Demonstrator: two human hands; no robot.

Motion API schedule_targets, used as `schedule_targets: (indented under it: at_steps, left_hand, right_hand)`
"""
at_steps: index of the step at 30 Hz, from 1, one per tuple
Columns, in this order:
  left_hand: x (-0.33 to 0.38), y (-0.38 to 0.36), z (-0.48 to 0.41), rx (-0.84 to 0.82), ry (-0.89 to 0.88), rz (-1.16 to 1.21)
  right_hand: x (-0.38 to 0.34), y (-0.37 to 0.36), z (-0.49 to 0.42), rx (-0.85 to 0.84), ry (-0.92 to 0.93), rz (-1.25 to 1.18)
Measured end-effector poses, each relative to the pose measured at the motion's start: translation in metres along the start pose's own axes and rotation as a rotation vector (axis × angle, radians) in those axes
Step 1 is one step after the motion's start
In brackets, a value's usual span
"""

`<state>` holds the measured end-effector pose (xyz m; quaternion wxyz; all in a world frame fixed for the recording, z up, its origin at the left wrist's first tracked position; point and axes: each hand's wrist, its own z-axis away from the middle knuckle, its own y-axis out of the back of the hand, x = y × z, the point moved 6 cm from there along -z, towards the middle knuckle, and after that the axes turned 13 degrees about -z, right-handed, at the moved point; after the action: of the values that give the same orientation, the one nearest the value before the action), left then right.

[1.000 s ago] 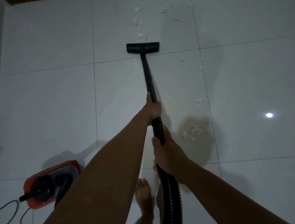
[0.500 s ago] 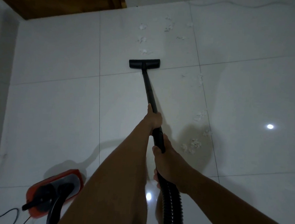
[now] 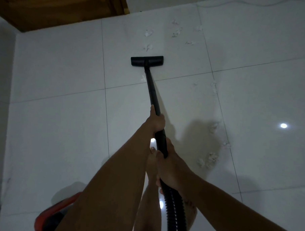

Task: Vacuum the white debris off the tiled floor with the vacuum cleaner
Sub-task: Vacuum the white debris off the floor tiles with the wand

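left hand [image 3: 155, 121]: i see it wrapped around the black wand [image 3: 152, 87], thumb laid up along the tube; it is the forward hand and the nearer one to the working end.
right hand [image 3: 170, 166]: closed around the lower grip where the wand meets the ribbed hose [image 3: 172, 208], just behind the left hand.
floor head [image 3: 147, 61]: flat on the tiled floor [image 3: 56, 128], well ahead of both hands, its long edge lying crosswise to the wand.
wand axis: it runs away from me and slightly leftward, from the hands up to the head.
key relation: the nearest white debris [image 3: 148, 47] lies just beyond the head's far edge, almost in line with the wand, so i judge a straight push forward along that axis would reach it; further bits [image 3: 176, 33] sit farther on and to the right.
side debris: a bigger clump [image 3: 208, 160] lies to the right of my right hand, well off the wand's line, with smaller flecks [image 3: 213, 86] strung along the grout line above it; i judge these need a sideways swing later.
vacuum body [image 3: 56, 214]: red and dark, low at the left behind my left forearm, mostly hidden.
surface: glossy pale tiles with thin dark joints, showing a lamp reflection at the right.
room: dim; a wooden door [image 3: 57, 6] at the top left, a cable along the far left edge.
progress: much debris remains, as i judge it.
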<state>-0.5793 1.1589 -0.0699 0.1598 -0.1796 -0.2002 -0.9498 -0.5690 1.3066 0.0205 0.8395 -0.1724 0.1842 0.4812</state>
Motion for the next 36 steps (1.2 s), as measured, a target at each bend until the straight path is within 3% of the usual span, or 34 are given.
schedule_targets:
  at_steps: [36]
  left_hand:
    - [0.065, 0.074, -0.068, -0.051, 0.007, 0.061]
  right_hand:
    - [-0.103, -0.016, -0.059, 0.096, -0.018, 0.113]
